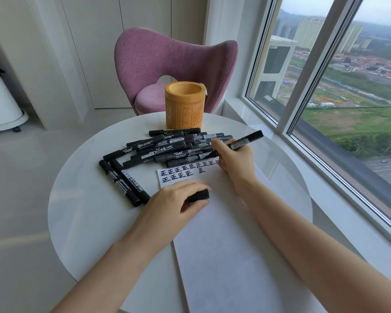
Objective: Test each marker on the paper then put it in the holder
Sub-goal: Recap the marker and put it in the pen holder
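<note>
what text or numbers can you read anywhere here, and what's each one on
"正", handwritten repeatedly in two rows on the paper, near its far edge.
"700", printed on a marker lying left of the paper, and on another in the marker pile.
Barcode on the marker held in the right hand: digits too small.
Other marker print: blurred.
Carving on the holder: unreadable.

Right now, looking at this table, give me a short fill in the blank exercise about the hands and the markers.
1. The right hand holds an uncapped marker with its tip on the ____.
2. The left hand holds the marker's ____.
3. The wooden holder has ____ markers showing inside it.
4. The chair behind the table is ____.

Missing words: paper; cap; no; pink
</note>
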Demonstrator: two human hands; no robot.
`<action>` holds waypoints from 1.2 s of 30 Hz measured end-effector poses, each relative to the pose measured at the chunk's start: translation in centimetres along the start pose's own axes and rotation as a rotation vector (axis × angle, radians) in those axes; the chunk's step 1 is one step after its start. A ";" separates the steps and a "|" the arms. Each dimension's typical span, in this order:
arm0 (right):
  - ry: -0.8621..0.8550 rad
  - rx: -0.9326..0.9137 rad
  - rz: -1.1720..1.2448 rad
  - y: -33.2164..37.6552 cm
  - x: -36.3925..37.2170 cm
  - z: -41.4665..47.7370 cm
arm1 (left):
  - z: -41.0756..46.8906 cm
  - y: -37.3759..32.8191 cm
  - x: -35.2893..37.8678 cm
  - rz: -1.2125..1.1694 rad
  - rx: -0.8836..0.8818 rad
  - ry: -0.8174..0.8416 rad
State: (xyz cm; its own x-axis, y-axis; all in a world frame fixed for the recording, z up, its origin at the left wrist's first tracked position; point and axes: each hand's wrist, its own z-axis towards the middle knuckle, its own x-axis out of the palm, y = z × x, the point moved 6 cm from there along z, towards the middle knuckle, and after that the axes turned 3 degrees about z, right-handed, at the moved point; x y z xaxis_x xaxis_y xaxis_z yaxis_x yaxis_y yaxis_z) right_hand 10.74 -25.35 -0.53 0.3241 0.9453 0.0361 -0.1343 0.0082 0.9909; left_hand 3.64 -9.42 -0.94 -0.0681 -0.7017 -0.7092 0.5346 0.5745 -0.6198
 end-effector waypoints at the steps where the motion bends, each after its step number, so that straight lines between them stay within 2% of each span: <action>1: 0.015 0.024 0.032 0.1 0.0 0.0 | 0.0 -0.1 -0.1 -0.022 0.008 -0.005; 5: 0.103 0.085 0.127 1.0 -0.3 0.3 | 0.0 -0.5 -0.8 -0.116 -0.005 -0.044; 9: 0.180 0.089 0.196 2.6 -0.6 -0.8 | 0.0 -0.2 -1.7 -0.235 -0.103 -0.125; 14: 0.196 0.099 0.257 2.9 -0.2 -3.6 | 0.5 0.1 -2.3 -0.362 -0.189 -0.129; 19: 0.179 0.084 0.237 3.3 0.7 -4.8 | 0.6 -0.1 -2.7 -0.386 -0.227 -0.121; 24: 0.272 0.021 0.164 4.1 1.7 -5.9 | 0.4 -1.0 -2.9 -0.383 -0.205 -0.116; 27: 0.270 -0.014 0.133 4.2 1.9 -6.5 | 0.3 -1.7 -2.8 -0.411 -0.179 -0.122; 36: 0.249 0.018 0.139 3.4 2.6 -6.8 | -0.1 -1.9 -2.0 -0.319 -0.182 -0.161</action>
State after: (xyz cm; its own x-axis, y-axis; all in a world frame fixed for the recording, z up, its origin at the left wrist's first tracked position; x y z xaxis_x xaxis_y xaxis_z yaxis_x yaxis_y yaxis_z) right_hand 4.79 -20.70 2.08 0.0635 0.9880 0.1407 -0.1437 -0.1305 0.9810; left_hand 2.69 -9.08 1.59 -0.0657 -0.9056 -0.4191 0.3496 0.3725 -0.8597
